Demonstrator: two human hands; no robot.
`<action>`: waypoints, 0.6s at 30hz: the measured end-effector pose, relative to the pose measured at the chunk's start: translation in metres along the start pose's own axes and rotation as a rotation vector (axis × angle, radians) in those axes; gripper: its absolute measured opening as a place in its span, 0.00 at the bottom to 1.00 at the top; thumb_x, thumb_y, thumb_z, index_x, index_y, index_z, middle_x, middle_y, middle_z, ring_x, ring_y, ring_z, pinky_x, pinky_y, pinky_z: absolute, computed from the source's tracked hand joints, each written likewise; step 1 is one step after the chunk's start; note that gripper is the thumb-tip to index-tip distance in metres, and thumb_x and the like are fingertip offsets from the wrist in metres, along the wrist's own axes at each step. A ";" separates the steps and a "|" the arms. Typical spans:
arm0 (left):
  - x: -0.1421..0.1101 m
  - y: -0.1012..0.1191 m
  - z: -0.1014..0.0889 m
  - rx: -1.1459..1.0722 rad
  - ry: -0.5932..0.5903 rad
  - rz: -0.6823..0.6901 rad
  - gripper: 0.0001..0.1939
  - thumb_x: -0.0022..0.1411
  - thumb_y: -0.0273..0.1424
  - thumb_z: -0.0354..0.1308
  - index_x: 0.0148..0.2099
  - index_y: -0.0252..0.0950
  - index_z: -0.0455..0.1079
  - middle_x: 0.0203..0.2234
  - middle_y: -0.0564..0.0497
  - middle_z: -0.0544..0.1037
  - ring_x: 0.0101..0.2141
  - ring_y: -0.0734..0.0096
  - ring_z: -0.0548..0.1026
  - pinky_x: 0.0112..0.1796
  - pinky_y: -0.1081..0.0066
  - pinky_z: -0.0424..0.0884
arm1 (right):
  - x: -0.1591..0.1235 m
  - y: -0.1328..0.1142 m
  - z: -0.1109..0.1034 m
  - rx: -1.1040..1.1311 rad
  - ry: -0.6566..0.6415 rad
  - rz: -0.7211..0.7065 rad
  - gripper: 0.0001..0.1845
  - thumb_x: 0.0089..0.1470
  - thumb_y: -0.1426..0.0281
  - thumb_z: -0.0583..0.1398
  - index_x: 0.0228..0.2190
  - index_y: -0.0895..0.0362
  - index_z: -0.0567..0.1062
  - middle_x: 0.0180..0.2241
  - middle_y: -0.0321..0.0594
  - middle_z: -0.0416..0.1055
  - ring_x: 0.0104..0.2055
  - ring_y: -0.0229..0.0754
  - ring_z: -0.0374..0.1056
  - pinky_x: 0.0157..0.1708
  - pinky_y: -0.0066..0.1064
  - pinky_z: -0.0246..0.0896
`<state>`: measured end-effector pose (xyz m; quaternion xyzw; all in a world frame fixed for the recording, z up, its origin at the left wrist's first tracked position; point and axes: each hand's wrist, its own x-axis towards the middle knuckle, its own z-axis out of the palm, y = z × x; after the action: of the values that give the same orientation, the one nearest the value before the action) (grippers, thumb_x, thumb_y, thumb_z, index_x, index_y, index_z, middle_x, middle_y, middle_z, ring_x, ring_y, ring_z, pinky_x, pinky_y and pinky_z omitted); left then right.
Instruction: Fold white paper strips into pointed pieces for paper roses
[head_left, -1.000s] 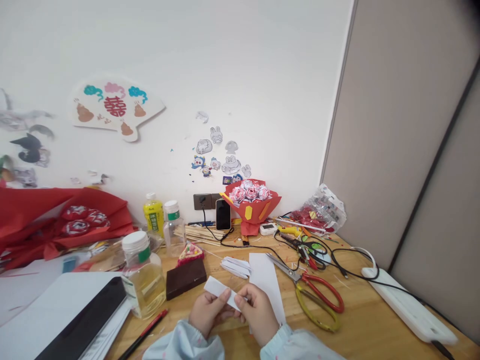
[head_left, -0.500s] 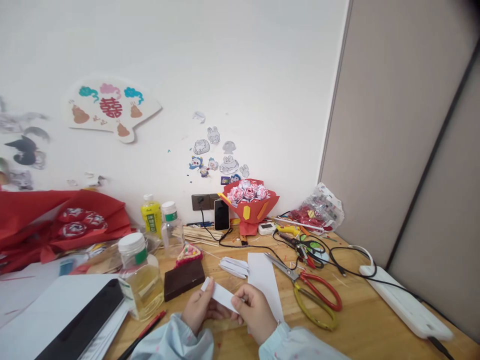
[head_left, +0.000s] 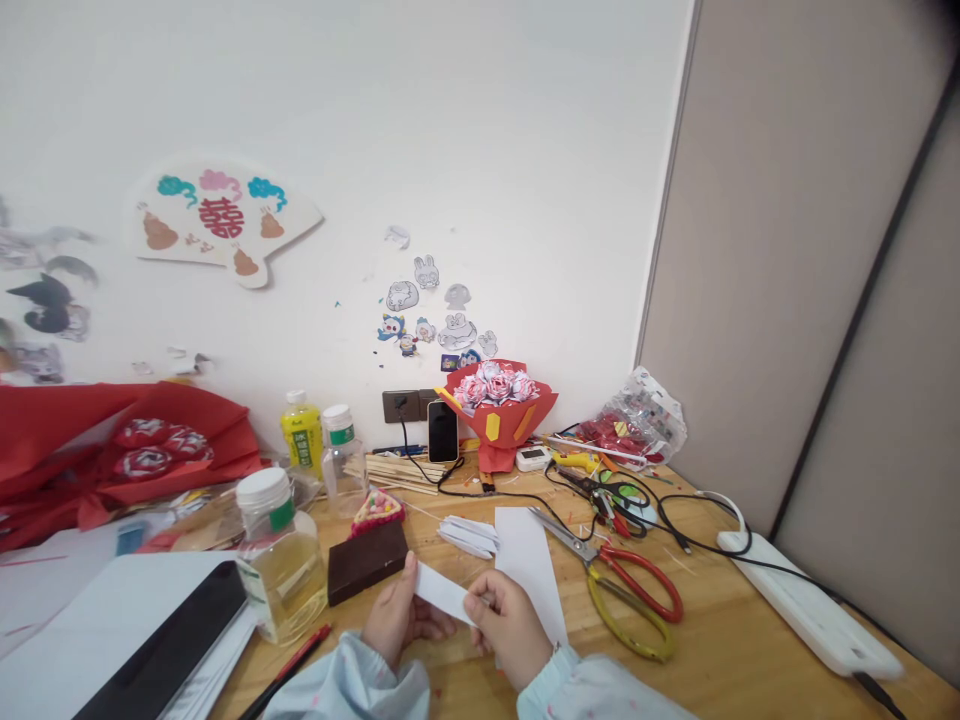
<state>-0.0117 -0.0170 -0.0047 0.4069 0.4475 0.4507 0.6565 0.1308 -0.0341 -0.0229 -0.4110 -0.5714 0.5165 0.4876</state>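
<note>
A narrow strip of white paper (head_left: 442, 592) is pinched at its right end by my right hand (head_left: 514, 625), thumb on top and fingers curled beneath. My left hand (head_left: 401, 615) is at the strip's other end, thumb raised beside the paper's edge and fingers lower down, spread away from the thumb. Whether the thumb still touches the edge is hard to see. Behind my hands lie a small pile of folded white paper strips (head_left: 469, 536) and a larger white sheet (head_left: 525, 550), partly covered by my right hand.
Large scissors (head_left: 637, 590) with red and yellow handles lie to the right, near a white power strip (head_left: 810, 605) and cables. A dark brown block (head_left: 367, 562), a jar of yellowish liquid (head_left: 281, 560) and a red pen (head_left: 300, 650) are on the left. A red paper bouquet (head_left: 499, 405) stands behind.
My left thumb has shifted off the strip's face to its left edge, and the left fingers have loosened. My right hand keeps its pinch, nearly in place.
</note>
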 end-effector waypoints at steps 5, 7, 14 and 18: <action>0.000 -0.004 0.003 0.103 -0.049 0.032 0.25 0.39 0.52 0.54 0.17 0.32 0.68 0.09 0.50 0.72 0.13 0.72 0.68 0.17 0.75 0.62 | 0.001 -0.001 -0.001 -0.016 0.033 0.001 0.15 0.41 0.58 0.55 0.22 0.58 0.62 0.11 0.26 0.56 0.13 0.30 0.50 0.14 0.22 0.46; 0.000 -0.005 0.003 0.124 -0.063 0.035 0.26 0.38 0.53 0.54 0.16 0.32 0.68 0.09 0.50 0.72 0.13 0.72 0.68 0.16 0.76 0.62 | 0.001 -0.002 -0.001 -0.012 0.034 0.013 0.15 0.41 0.58 0.54 0.22 0.58 0.62 0.11 0.26 0.55 0.13 0.30 0.50 0.14 0.22 0.46; 0.002 -0.003 0.000 0.076 -0.011 0.028 0.26 0.41 0.53 0.52 0.15 0.32 0.66 0.09 0.49 0.71 0.12 0.73 0.67 0.16 0.76 0.62 | 0.002 -0.001 -0.002 -0.058 0.020 -0.070 0.09 0.41 0.67 0.55 0.27 0.60 0.65 0.18 0.30 0.58 0.18 0.32 0.55 0.19 0.24 0.50; 0.003 -0.003 -0.002 0.027 0.062 0.045 0.26 0.41 0.54 0.51 0.16 0.33 0.65 0.08 0.50 0.71 0.11 0.72 0.67 0.15 0.74 0.61 | 0.002 -0.001 -0.003 -0.074 0.030 -0.078 0.08 0.42 0.72 0.54 0.29 0.59 0.65 0.18 0.29 0.57 0.19 0.31 0.53 0.20 0.23 0.49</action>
<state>-0.0125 -0.0148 -0.0087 0.4117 0.4645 0.4714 0.6266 0.1338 -0.0321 -0.0213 -0.4141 -0.5983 0.4694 0.5002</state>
